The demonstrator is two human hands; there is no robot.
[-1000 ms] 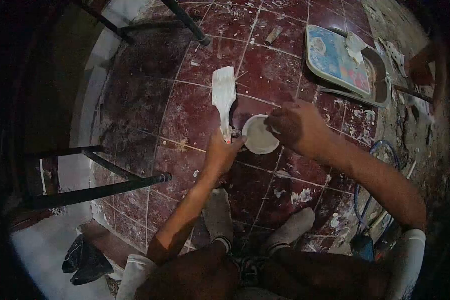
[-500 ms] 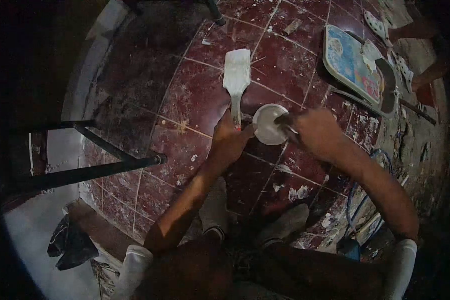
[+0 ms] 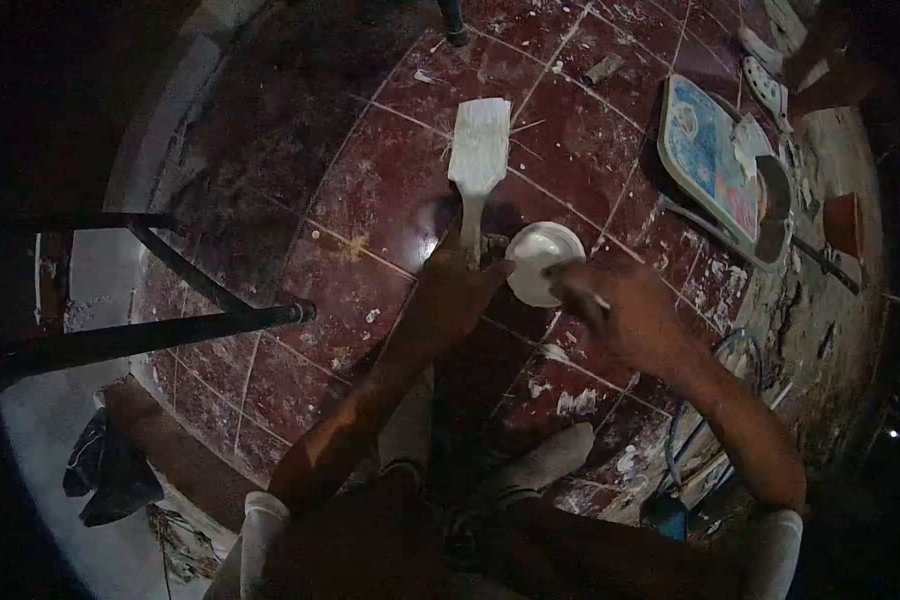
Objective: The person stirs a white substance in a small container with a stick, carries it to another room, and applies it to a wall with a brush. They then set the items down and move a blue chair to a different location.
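My left hand [image 3: 455, 300] is wrapped round the handle of a wide paintbrush [image 3: 480, 150]. The brush points away from me, its head coated white, with stray bristles sticking out at the sides. The left thumb reaches the rim of a small round white cup [image 3: 547, 250], which has something whitish inside. At the cup's right side is my right hand [image 3: 630, 310], its fingers closed at the opening. A short pale piece shows between those fingers, too blurred to name.
Below lies a red tiled floor [image 3: 370, 270] spattered white. A chair with a colourful panel [image 3: 705, 140] stands at right, near another person's shoe [image 3: 765, 85]. Dark metal legs [image 3: 220, 320] jut in at left. A blue hose [image 3: 675, 440] and dark cloth [image 3: 110, 470] lie lower down.
The whole view has shifted slightly. My right hand stays at the cup, its fingers now a little lower against the rim. My left hand keeps hold of the paintbrush.
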